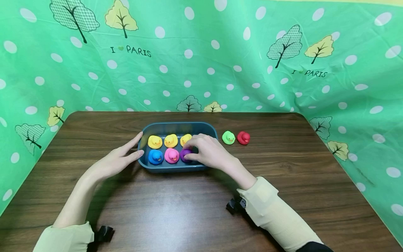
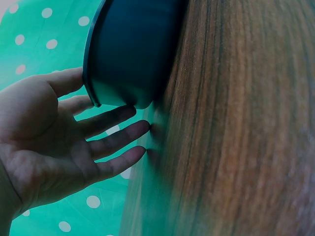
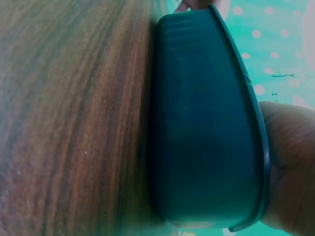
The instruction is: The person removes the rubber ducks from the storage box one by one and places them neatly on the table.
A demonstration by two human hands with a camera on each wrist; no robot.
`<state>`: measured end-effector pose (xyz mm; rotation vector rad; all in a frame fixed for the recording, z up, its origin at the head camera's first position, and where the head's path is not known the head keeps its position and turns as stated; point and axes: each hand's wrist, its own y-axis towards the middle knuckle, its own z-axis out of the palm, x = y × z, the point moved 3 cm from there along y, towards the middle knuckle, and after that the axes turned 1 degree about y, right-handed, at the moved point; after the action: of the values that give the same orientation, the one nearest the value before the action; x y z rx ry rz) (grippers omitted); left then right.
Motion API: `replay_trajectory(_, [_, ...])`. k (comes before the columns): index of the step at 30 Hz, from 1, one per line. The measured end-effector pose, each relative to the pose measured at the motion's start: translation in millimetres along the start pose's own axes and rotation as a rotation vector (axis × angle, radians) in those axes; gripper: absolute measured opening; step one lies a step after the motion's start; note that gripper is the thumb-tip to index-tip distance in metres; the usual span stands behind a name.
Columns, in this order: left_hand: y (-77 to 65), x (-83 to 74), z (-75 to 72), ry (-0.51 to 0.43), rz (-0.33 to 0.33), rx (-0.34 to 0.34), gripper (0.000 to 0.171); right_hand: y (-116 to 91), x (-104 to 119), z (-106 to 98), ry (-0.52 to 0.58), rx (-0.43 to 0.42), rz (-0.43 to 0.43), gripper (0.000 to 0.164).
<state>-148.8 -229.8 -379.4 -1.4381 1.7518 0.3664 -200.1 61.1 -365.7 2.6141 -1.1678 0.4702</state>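
Note:
A dark blue oblong tub stands on the wooden table, holding two rows of small toy ducks. Three yellow ducks form the far row. In the near row are a blue duck, a pink duck and a purple duck. My right hand reaches over the tub's right part and pinches the purple duck between thumb and fingers, hiding some of the tub. My left hand touches the tub's left end, its fingers extended and spread in the left wrist view. The right wrist view hides my right fingertips behind the tub wall.
To the right of the tub, a light green duck and a red duck sit on the table. A green dotted cloth with printed trees hangs behind the table and along its sides.

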Motion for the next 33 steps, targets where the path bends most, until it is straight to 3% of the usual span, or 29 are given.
replay_trajectory(33, [0.6, -0.2, -1.1, 0.022, 0.012, -0.013, 0.074, -16.8, -1.8, -40.1, 0.092, -0.125, 0.002, 0.024])
